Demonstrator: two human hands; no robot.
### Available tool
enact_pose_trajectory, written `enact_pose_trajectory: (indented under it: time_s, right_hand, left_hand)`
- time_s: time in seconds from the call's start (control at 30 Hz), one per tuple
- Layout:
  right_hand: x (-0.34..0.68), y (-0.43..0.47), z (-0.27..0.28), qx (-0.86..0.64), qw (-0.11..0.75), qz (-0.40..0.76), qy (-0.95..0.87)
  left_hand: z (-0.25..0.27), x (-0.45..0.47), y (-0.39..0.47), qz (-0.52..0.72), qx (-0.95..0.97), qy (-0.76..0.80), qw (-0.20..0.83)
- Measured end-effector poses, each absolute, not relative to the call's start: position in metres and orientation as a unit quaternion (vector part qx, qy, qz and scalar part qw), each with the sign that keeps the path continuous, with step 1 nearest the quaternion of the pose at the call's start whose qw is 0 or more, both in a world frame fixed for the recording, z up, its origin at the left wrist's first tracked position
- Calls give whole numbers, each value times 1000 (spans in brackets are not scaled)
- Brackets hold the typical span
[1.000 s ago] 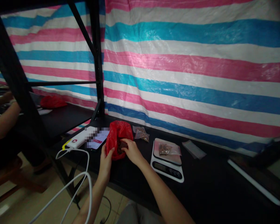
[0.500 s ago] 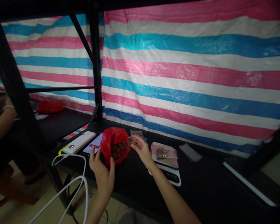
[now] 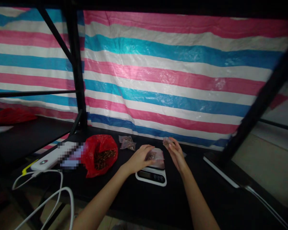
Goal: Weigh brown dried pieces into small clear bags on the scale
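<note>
The left hand (image 3: 139, 157) lies palm down over the scale (image 3: 151, 172), its fingers curled loosely onto a clear pouch (image 3: 156, 155) that rests on the scale's platform; brown bits show inside the pouch. Whether the fingers pinch it or merely press on it I cannot tell. The right hand (image 3: 176, 153) is raised just right of the scale, fingers half open, with a small clear bag (image 3: 167, 141) pinched at the fingertips; that bag is blurred.

The scale sits near the front edge of the bench (image 3: 139, 201), about the middle, its display facing the person. To the left, well apart from the hands, a red bag (image 3: 96, 152) lies open with dark brown pieces showing in its mouth. Behind it, toward the back edge, two small filled pouches (image 3: 126, 142) lie touching each other. Further left, at the bench's left end, a white power bank (image 3: 53, 156) lies flat, with a white cable (image 3: 50, 198) looping down off the front edge.

A striped tarp (image 3: 172, 73) in pink, blue and white hangs behind the bench. A black post (image 3: 75, 64) stands at the back left. On the next bench to the left lies another red bag (image 3: 11, 115).
</note>
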State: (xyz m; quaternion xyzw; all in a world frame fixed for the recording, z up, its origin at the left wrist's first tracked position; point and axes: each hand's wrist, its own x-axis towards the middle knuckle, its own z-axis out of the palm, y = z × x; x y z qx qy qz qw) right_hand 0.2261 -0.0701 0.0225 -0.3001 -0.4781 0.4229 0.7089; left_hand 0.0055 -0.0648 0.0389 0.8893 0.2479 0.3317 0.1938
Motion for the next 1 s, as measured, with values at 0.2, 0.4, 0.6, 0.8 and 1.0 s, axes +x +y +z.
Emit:
enact_pose_trajectory:
  time_s: [0.2,0.4,0.6,0.8,1.0]
  right_hand:
    - [228,-65,14,-311,714,429,-458]
    - [218,-70,20,-317,701,422,-479]
    - [211,-69,20,-303,709,437,-463]
    - [213,-67,16,-321,726,440,-419]
    - [215,-65,15,-320,737,433,-408]
  left_hand:
    - [33,53,-33,260,921,242,158]
    - [22,56,-31,274,917,254,141]
    - [21,54,-33,281,911,259,158]
    - [25,56,-39,280,912,270,133]
    - [26,55,-42,282,919,252,112]
